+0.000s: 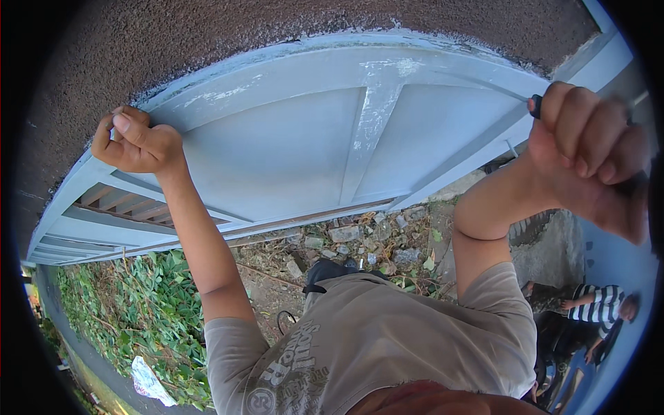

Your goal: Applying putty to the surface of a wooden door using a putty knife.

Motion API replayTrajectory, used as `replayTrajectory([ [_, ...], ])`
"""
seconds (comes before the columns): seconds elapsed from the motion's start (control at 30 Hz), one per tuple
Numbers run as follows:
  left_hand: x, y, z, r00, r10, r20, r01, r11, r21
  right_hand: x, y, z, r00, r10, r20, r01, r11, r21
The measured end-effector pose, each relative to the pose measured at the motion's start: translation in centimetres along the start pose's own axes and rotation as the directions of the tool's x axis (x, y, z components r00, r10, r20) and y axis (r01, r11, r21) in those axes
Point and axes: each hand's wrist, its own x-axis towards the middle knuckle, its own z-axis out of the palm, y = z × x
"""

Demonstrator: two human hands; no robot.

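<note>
My left hand point(142, 142) is raised against the upper left edge of a pale blue-grey panelled board point(270, 142). Its fingers are curled in with the thumb over them, and whatever they may hold is hidden. At the upper right, my right hand point(588, 138) is wrapped round a black-handled tool point(535, 106). Only the front end of the handle and a dark part by the palm show; a thin shaft seems to run from it toward the board. White scuffs and worn paint mark the board's frame and its upright bar point(373, 117).
A rough brown wall point(290, 28) runs above the board. Below lie broken bricks and rubble point(346, 235), with leafy green plants point(131, 290) at the left. A slatted opening point(128, 204) sits at lower left. Another person in a striped shirt point(598, 304) is at the right.
</note>
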Motion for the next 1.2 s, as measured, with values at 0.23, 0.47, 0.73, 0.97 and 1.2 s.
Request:
replayTrajectory([
  [0.23, -0.1, 0.1, 0.0, 1.0, -0.017, -0.008, 0.017, 1.0, -0.017, 1.5, -1.2, 1.9, 0.999, -0.037, -0.04, 0.035, 0.998, -0.043],
  [0.47, -0.3, -0.3, 0.0, 1.0, -0.003, 0.03, 0.004, 1.0, -0.013, 0.8, -1.1, 1.0, 0.999, -0.002, -0.048, -0.003, 0.995, -0.097],
  [0.73, 0.0, 0.1, 0.1, 1.0, 0.0, -0.001, 0.0, 1.0, -0.014, 0.6, -1.5, 0.9, 0.997, -0.042, 0.065, 0.045, 0.998, -0.041],
  [0.97, -0.3, -0.1, 0.0, 0.999, -0.01, 0.033, 0.011, 0.999, -0.046, 0.3, -0.5, 0.5, 0.997, -0.004, -0.071, -0.011, 0.976, -0.22],
  [1.2, -0.2, -0.4, 0.1, 0.999, 0.033, 0.028, -0.033, 0.999, 0.002, -0.5, -1.4, 2.2, 0.995, -0.022, -0.096, 0.002, 0.978, -0.207],
])
